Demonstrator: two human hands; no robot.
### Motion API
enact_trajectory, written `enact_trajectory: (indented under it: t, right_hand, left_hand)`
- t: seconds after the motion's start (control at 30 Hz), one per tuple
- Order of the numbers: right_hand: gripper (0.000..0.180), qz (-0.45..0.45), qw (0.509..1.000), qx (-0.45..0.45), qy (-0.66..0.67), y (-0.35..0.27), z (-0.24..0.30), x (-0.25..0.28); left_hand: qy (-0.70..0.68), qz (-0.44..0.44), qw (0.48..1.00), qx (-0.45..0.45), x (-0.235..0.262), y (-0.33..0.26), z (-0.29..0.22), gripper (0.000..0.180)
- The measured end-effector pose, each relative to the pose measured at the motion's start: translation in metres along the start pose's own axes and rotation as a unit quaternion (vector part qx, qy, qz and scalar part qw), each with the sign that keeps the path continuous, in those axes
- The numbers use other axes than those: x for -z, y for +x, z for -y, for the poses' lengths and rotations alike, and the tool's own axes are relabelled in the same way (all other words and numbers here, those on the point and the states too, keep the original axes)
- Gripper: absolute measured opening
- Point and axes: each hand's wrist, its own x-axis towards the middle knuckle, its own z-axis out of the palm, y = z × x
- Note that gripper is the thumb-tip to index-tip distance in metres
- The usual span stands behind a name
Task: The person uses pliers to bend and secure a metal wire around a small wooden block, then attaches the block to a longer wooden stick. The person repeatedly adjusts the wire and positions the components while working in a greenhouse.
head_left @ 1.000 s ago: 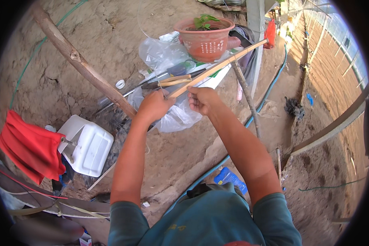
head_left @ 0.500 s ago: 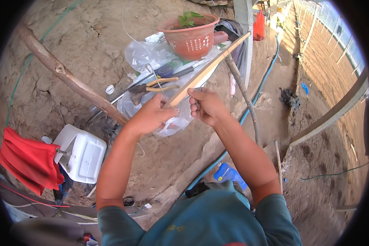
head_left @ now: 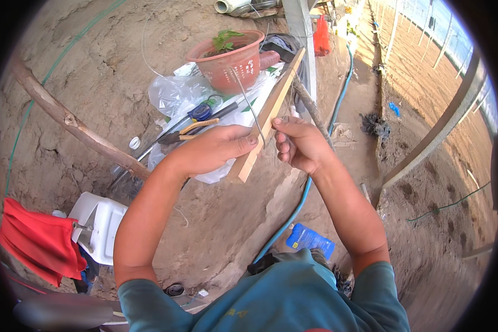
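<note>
A narrow wooden strip [head_left: 283, 90] slants up and away from between my hands, its near end sticking out below my left thumb. My left hand [head_left: 218, 148] is closed at the strip's lower part, its thumb lying along the strip and the other fingers mostly hidden. A bent piece of grey wire [head_left: 249, 105] crosses the strip beside that thumb, its long end pointing up toward the flowerpot. Just right of the strip, my right hand [head_left: 301, 145] is closed in a pinch, thumb against curled fingers, with a thin bit of wire seeming to show at the tips.
Beyond my hands stand a terracotta-coloured flowerpot [head_left: 227, 69] with a seedling, clear plastic bags [head_left: 177, 94], a blue tape measure [head_left: 202, 112] and yellow-handled pliers [head_left: 196, 127]. A wooden pole [head_left: 77, 124] slants at left. A blue hose [head_left: 286, 221] and blue packet [head_left: 311, 239] lie at right.
The strip now stands steeper, and its near end shows below my left hand. My right hand has drawn off to the strip's right. The wire now crosses the strip.
</note>
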Motion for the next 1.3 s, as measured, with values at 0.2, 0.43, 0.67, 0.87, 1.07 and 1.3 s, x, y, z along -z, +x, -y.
enact_trajectory:
  t: [0.2,0.43,0.67,0.87,1.07,1.3]
  right_hand:
    - [0.016,-0.002,1.0,0.018,0.008,-0.026,0.025,0.02]
    - [0.018,0.024,1.0,-0.001,-0.001,-0.054,0.042,0.034]
    - [0.02,0.093,0.995,-0.019,-0.016,-0.088,0.078,0.058]
    - [0.01,0.081,0.996,-0.017,-0.012,-0.115,0.106,0.086]
    - [0.006,0.077,0.997,0.026,0.017,-0.137,0.135,0.117]
    - [0.011,-0.074,0.984,0.153,-0.052,-0.184,0.138,0.13]
  left_hand:
    - [0.612,-0.295,0.727,-0.098,-0.025,-0.004,-0.055,0.041]
    - [0.286,-0.201,0.917,-0.19,-0.053,0.001,-0.053,0.066]
    - [0.343,-0.197,0.842,-0.366,-0.088,0.05,-0.07,0.067]
    - [0.365,-0.031,0.819,-0.442,-0.104,0.105,-0.144,0.045]
    - [0.394,0.002,0.773,-0.497,-0.136,0.144,-0.199,0.031]
    - [0.356,0.122,0.767,-0.519,-0.14,0.201,-0.227,0.031]
